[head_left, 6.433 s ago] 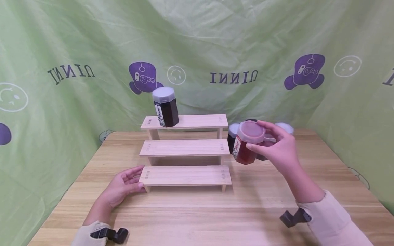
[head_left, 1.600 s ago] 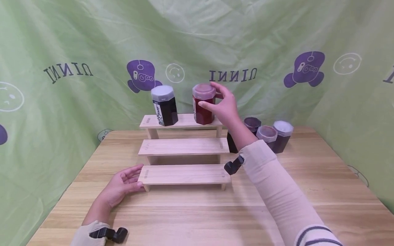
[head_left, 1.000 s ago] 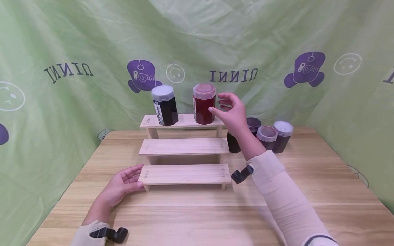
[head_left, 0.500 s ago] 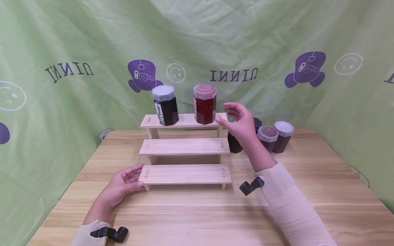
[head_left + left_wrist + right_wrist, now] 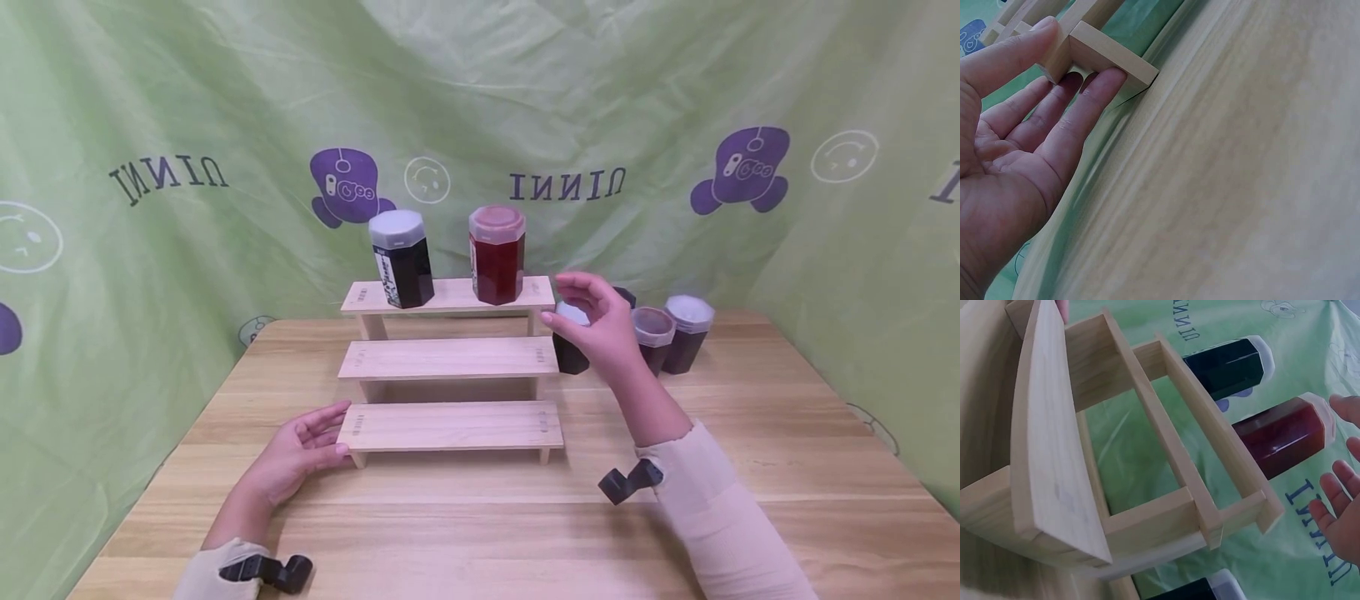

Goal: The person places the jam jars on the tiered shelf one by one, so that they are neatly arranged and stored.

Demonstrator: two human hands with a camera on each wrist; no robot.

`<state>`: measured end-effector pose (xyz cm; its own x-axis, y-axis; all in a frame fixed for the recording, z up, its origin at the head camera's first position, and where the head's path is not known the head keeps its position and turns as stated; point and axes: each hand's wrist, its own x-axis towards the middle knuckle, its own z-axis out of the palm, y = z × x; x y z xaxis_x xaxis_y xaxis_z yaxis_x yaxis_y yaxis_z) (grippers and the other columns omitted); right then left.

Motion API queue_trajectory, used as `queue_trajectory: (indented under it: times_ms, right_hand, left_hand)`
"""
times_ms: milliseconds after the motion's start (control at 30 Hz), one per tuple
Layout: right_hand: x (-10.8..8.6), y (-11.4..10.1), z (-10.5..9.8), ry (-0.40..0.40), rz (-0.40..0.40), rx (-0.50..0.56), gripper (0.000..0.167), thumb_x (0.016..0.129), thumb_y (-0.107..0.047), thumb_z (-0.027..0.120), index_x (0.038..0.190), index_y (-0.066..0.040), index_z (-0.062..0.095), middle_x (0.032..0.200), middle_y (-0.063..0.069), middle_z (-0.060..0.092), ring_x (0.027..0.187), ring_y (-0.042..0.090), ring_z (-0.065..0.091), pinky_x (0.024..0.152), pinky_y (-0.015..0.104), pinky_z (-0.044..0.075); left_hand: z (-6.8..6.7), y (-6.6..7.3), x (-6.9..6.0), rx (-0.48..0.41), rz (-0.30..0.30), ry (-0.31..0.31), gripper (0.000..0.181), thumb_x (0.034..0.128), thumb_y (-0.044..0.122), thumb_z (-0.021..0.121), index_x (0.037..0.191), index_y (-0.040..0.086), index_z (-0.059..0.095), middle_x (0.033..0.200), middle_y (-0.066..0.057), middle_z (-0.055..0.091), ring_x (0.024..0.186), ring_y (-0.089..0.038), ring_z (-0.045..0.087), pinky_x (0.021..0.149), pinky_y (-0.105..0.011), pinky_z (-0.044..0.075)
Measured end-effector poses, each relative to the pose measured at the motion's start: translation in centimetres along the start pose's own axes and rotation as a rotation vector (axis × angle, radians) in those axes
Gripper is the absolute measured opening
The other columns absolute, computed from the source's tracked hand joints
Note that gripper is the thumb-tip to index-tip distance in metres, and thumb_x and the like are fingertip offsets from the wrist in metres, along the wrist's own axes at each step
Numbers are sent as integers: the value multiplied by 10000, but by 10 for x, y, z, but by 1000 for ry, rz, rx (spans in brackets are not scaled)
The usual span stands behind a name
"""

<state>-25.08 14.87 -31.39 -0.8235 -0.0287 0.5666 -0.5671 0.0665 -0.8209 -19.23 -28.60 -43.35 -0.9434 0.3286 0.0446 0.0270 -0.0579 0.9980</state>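
A three-step wooden display stand (image 5: 450,429) stands on the table. My left hand (image 5: 288,458) holds the left end of its lowest step; in the left wrist view the thumb (image 5: 1029,47) lies over the step and the fingers reach its leg. On the top step are a dark jar with a white lid (image 5: 408,271) and, to its right, a red jar with a pinkish lid (image 5: 498,267), both upright. My right hand (image 5: 611,333) holds nothing, its fingers loosely bent. It hovers right of the stand, in front of a dark, white-lidded jar (image 5: 570,357) that it partly covers.
More jars stand on the wooden table (image 5: 480,533) right of the stand: one with a brownish-pink lid (image 5: 654,327), a white-lidded one (image 5: 688,333), and a dark lid (image 5: 625,295) mostly hidden by my right hand. A green printed cloth (image 5: 480,100) hangs behind.
My right hand carried the red jar from the right onto the top step and let go. It has since drawn back right and down, towards the remaining jars. My left hand has stayed put.
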Motion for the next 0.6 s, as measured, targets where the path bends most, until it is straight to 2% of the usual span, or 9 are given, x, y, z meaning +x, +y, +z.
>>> queue_trajectory:
  times_ms: [167, 267, 600]
  right_hand:
    - [-9, 2, -7, -7, 3, -19, 464, 787, 41, 768, 1214, 56, 588, 1211, 131, 581, 1127, 234, 552, 1045, 296, 463]
    - [-13, 4, -12, -16, -6, -29, 450, 801, 28, 762, 1214, 66, 588, 1217, 129, 576, 1130, 194, 552, 1049, 280, 455]
    - [-25, 5, -29, -54, -30, -24, 460, 786, 91, 742, 1216, 97, 580, 1235, 131, 549, 1157, 224, 531, 1062, 241, 427]
  left_hand:
    - [-1, -1, 0, -13, 2, -6, 741, 817, -160, 620, 1444, -160, 227, 1231, 7, 598, 1077, -176, 639, 894, -390, 566]
    - [-1, -1, 0, -9, 5, -7, 745, 817, -157, 623, 1445, -160, 223, 1236, 10, 595, 1079, -173, 638, 896, -388, 565]
    - [-1, -1, 0, -16, 11, -13, 757, 809, -172, 614, 1440, -177, 195, 1234, 7, 593, 1076, -179, 639, 892, -406, 566]
